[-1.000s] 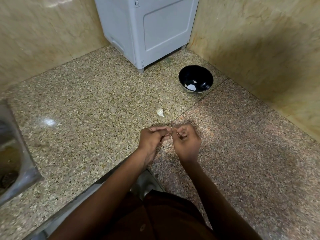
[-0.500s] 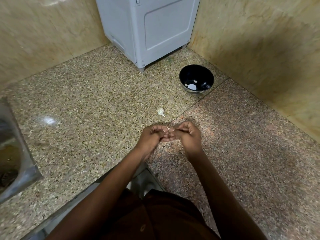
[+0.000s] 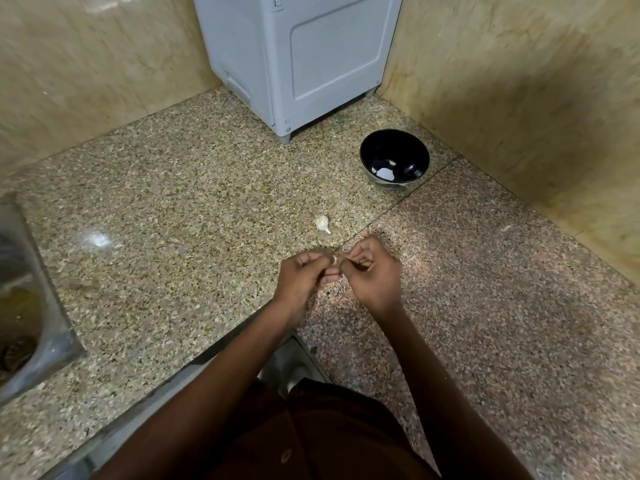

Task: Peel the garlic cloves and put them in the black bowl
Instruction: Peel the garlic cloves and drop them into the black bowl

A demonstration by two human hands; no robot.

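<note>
Your left hand [image 3: 304, 277] and right hand [image 3: 372, 271] both pinch one small clove [image 3: 335, 260] between their fingertips, just above the counter [image 3: 173, 220]. Over the last second your hands have risen a little and drawn closer together, fingertips working the skin; peeling looks underway, not finished, though the clove is mostly hidden. Count one clove in your grip and one garlic piece [image 3: 322, 224] lying just beyond your hands. One bowl [image 3: 394, 163] sits farther off by the grey appliance [image 3: 294, 57], with about two pale pieces inside.
</note>
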